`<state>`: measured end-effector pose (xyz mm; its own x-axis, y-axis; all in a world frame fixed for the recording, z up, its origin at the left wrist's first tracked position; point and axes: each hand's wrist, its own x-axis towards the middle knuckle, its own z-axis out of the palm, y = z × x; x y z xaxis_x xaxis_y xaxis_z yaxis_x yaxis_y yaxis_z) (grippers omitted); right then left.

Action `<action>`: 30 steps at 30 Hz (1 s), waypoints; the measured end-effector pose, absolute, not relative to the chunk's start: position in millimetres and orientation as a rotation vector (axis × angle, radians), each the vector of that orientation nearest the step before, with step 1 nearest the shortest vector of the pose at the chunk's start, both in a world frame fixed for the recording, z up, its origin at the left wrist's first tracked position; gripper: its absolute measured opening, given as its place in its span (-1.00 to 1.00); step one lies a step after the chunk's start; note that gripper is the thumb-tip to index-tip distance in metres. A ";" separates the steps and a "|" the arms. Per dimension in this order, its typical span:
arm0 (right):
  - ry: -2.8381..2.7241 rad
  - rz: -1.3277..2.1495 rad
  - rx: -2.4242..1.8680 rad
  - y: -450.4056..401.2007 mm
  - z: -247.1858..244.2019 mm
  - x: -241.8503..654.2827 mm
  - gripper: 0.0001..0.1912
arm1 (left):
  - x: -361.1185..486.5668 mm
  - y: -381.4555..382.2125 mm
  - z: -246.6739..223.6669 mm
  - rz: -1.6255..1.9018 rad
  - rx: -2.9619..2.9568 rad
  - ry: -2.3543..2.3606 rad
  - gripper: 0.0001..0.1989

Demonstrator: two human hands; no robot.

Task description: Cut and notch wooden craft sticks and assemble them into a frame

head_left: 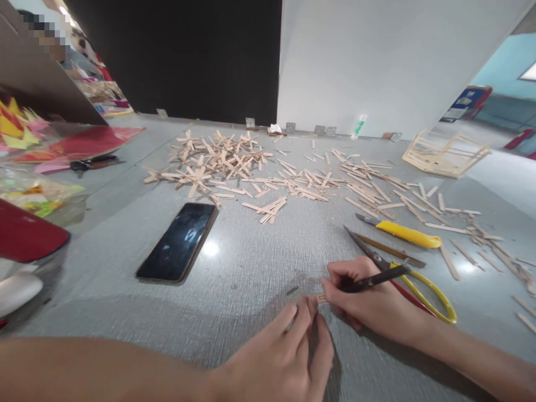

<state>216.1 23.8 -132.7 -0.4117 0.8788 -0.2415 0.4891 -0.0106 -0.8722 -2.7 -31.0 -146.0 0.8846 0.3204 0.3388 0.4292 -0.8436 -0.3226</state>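
My left hand (288,352) rests on the grey table at the lower middle, its fingertips pinching a small wooden piece (321,298). To its right, my right hand (360,296) is closed around a dark pen-like tool (379,278), with its fingertips right beside the wooden piece. The tool's tip is hidden by the fingers. Scissors with yellow handles (446,306) lie just behind and to the right of my right hand. Near them are a yellow cutter (408,233) and a thin brown tool (389,249).
A phone (178,243) lies left of my hands. Wooden star shapes (221,156) and loose sticks (368,187) spread across the back. A small wooden frame (444,153) stands back right. Upright panels (355,61) border the table; a red object (29,234) is at left.
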 end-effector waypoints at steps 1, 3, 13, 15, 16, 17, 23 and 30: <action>-1.893 1.395 -1.416 23.9 -132.8 216.4 -0.59 | -2.8 -30.9 -146.1 -0.376 -2.664 -0.548 -0.65; -1.889 1.388 -1.416 24.1 -133.0 216.8 -0.60 | -3.2 -30.8 -146.5 -0.383 -2.660 -0.561 -0.65; -1.868 1.400 -1.437 24.3 -132.3 216.2 -0.62 | -3.8 -31.7 -147.2 -0.397 -2.635 -0.587 -0.65; -1.859 1.418 -1.443 23.9 -131.5 216.5 -0.62 | -3.4 -32.3 -146.2 -0.396 -2.629 -0.595 -0.65; -1.854 1.427 -1.446 23.6 -130.9 216.7 -0.63 | -3.2 -32.5 -145.7 -0.394 -2.626 -0.592 -0.65; -1.850 1.433 -1.449 23.4 -130.4 216.7 -0.63 | -3.1 -32.6 -145.3 -0.391 -2.621 -0.592 -0.66; -1.841 1.436 -1.476 23.3 -128.7 216.0 -0.64 | -3.1 -31.2 -146.4 -0.390 -2.636 -0.594 -0.65; -1.867 1.393 -1.508 25.0 -128.8 216.6 -0.66 | -3.0 -31.4 -147.4 -0.400 -2.635 -0.599 -0.67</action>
